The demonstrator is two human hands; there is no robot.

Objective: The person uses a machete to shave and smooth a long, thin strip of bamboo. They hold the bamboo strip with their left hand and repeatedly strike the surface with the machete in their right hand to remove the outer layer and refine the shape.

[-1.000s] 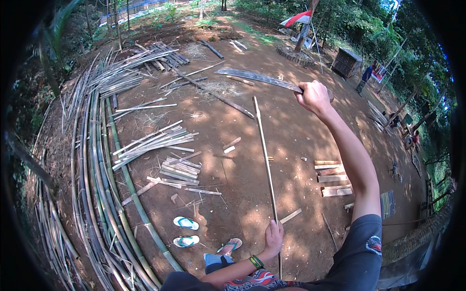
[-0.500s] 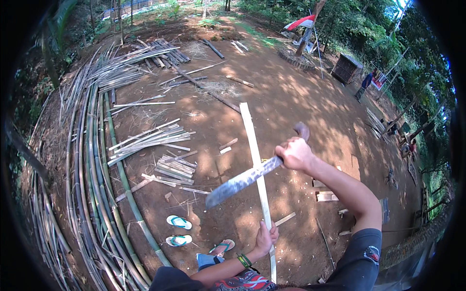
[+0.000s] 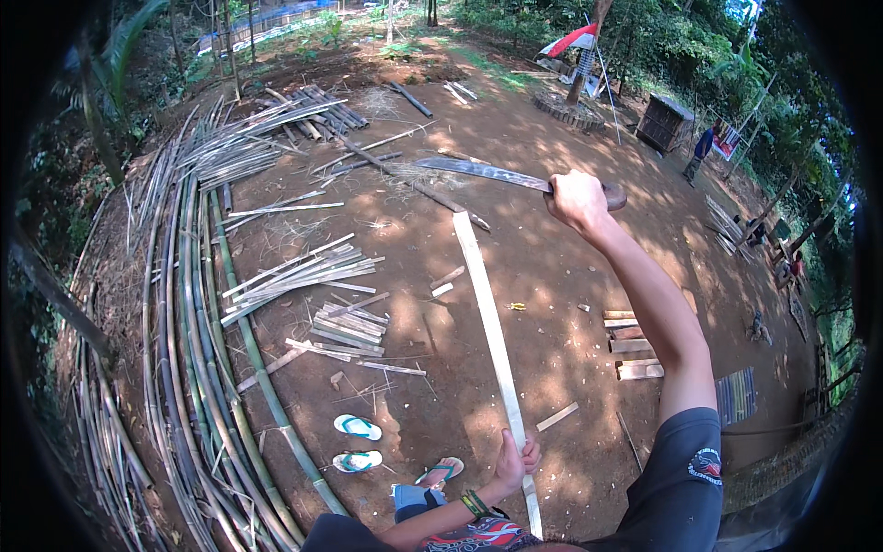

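Note:
My right hand (image 3: 578, 200) is raised at arm's length and grips the handle of a long machete (image 3: 487, 171), whose blade points left above the ground. Low in the view, my left hand (image 3: 513, 460) holds the near end of a long pale bamboo strip (image 3: 486, 317). The strip runs away from me over the brown dirt, and its far end lies below the blade. A green band is on my left wrist.
Long bamboo poles (image 3: 198, 368) curve along the left. Bundles of split slats (image 3: 303, 271) and short cut pieces (image 3: 348, 327) lie on the dirt. Two sandals (image 3: 354, 442) are near my feet. Short wood blocks (image 3: 633, 345) lie right. A person (image 3: 701, 147) stands far back.
The machete was high one second ago, came down against the strip half a second ago, and is now raised again. My left hand has kept its hold on the strip.

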